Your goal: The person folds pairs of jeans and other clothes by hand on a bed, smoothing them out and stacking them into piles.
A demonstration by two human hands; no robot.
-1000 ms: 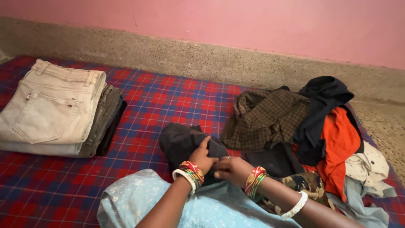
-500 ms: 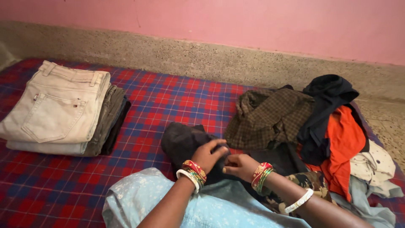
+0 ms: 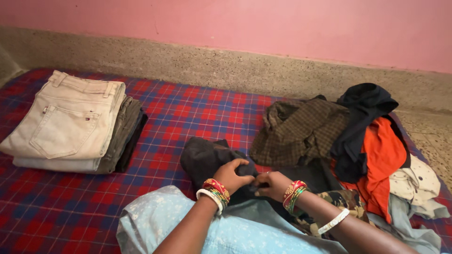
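soft even daylight, faint shadows, sharp focus

The dark garment [image 3: 207, 157] is a charcoal-grey piece of cloth, crumpled and partly bunched, lying on the red-and-blue checked bed cover [image 3: 188, 113] near the front edge, about midway between its left and right sides. Its far part spreads flat on the cover with soft folds; its near part is gathered up against the person's lap. The left hand [image 3: 231, 175] rests on top of the near part, fingers [image 3: 246, 178] curled into the cloth. The right hand [image 3: 273, 184] meets it from the right, pinching the same bunched edge, so both hands touch there.
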